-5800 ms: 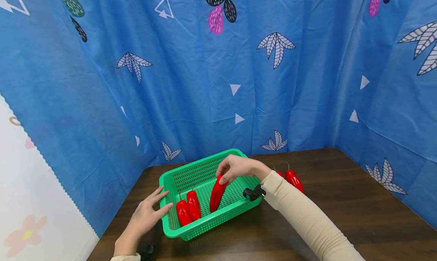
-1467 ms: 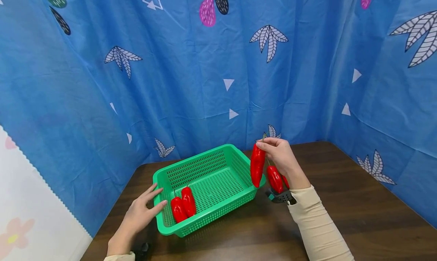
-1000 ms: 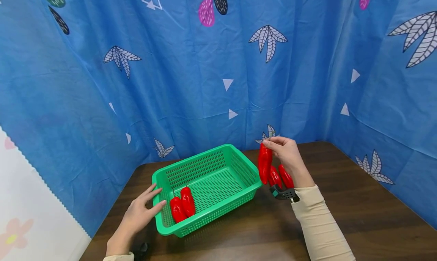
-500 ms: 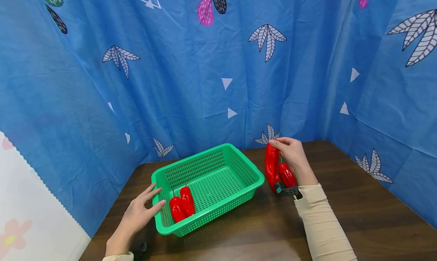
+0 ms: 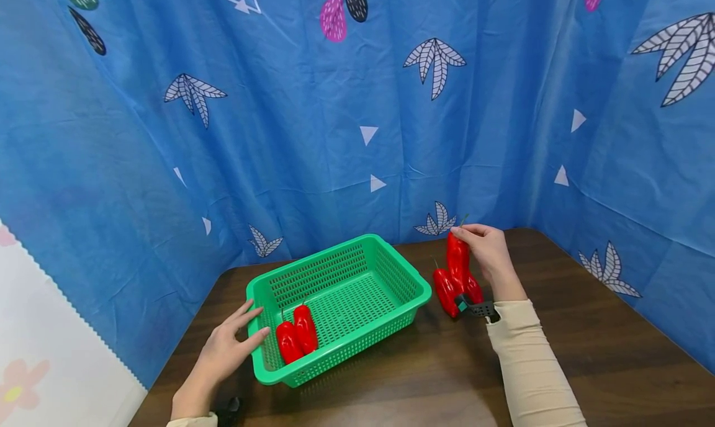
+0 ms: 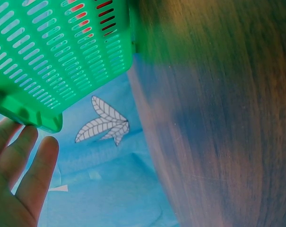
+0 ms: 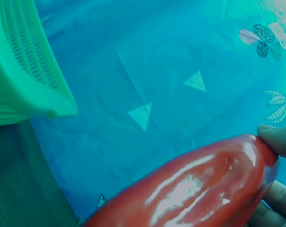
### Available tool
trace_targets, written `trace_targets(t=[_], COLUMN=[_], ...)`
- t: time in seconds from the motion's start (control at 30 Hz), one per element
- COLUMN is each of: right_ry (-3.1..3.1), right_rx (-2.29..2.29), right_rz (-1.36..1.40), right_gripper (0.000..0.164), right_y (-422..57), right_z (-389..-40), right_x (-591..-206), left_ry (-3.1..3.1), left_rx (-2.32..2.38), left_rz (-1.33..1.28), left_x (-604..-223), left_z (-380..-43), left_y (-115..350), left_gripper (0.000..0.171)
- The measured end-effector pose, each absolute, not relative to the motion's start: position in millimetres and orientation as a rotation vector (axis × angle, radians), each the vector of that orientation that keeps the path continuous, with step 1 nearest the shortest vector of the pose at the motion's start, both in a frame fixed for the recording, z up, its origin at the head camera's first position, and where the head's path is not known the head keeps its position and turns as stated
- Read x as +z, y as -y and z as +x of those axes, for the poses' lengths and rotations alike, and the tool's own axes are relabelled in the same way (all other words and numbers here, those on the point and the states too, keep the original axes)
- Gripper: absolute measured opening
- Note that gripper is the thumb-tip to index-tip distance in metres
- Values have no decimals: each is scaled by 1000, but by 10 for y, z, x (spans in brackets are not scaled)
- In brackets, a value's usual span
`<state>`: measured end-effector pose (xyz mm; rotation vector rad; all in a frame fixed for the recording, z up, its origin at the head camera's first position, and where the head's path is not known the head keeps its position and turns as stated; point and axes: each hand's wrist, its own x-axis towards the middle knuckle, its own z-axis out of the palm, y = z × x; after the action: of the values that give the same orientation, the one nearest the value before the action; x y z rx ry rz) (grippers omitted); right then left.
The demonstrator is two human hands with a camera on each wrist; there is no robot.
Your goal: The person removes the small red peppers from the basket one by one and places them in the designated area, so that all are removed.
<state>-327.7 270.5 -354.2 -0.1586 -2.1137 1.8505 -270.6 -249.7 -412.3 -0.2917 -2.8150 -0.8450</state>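
Note:
My right hand (image 5: 491, 253) pinches a red chili pepper (image 5: 458, 259) near its stem, so the pepper hangs tip-down to the right of the green basket (image 5: 357, 340). In the right wrist view this glossy pepper (image 7: 195, 189) fills the lower part, with thumb and fingers at its end. Two more red peppers lie on the table, one on the left (image 5: 445, 292) and one on the right (image 5: 475, 289), partly hidden. My left hand (image 5: 223, 349) rests its extended fingers on the basket's left rim. Two peppers (image 5: 296, 337) lie inside the basket at its left end.
A dark wooden table (image 5: 391, 396) bears everything. Blue patterned curtain (image 5: 313, 135) hangs behind and to the right, and a white flowered cloth (image 5: 56, 340) is at the left. The right wrist's black strap (image 5: 477, 308) sits close to the table peppers.
Earlier the right hand held a pepper inside the basket; now it holds one outside, over the table peppers, having shifted steadily right. The left hand stays at the rim.

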Motion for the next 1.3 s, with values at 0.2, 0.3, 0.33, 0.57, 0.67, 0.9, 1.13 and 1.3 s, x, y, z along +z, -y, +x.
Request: trace_targets(t=[0.2, 0.3, 0.33, 0.57, 0.67, 0.9, 1.13, 1.3], right_ry=[2104, 2110, 2115, 2141, 2158, 2193, 2194, 2165], right_rx=[1835, 1812, 1807, 1772, 1775, 1795, 1756, 1754], right_rz=[-227, -263, -272, -339, -348, -365, -392, -428], right_gripper=[61, 60, 61, 59, 60, 62, 60, 57], right_y=[-2795, -2826, -2835, -2880, -2891, -2926, -2967, -2999], right_z=[-3297, -3309, -3312, -3339, -3348, -3363, -3382, -3411], right_x=[-3560, -3584, -3593, -3663, -3691, -3770, -3839, -3889], left_ry=[2819, 2818, 2814, 2815, 2818, 2827, 2826, 2828], left_rx=[-845, -848, -852, -850, -860, -855, -854, -863], left_rz=[-289, -290, -290, -295, -289, -285, -287, -291], left_x=[-4121, -4123, -4125, -4136, -4136, -4139, -4134, -4126], left_z=[-2705, -2705, -2707, -2710, -2713, -2725, -2724, -2714], left_y=[2499, 2501, 2502, 2511, 2515, 2512, 2513, 2513], left_gripper=[64, 64, 64, 64, 64, 65, 64, 65])
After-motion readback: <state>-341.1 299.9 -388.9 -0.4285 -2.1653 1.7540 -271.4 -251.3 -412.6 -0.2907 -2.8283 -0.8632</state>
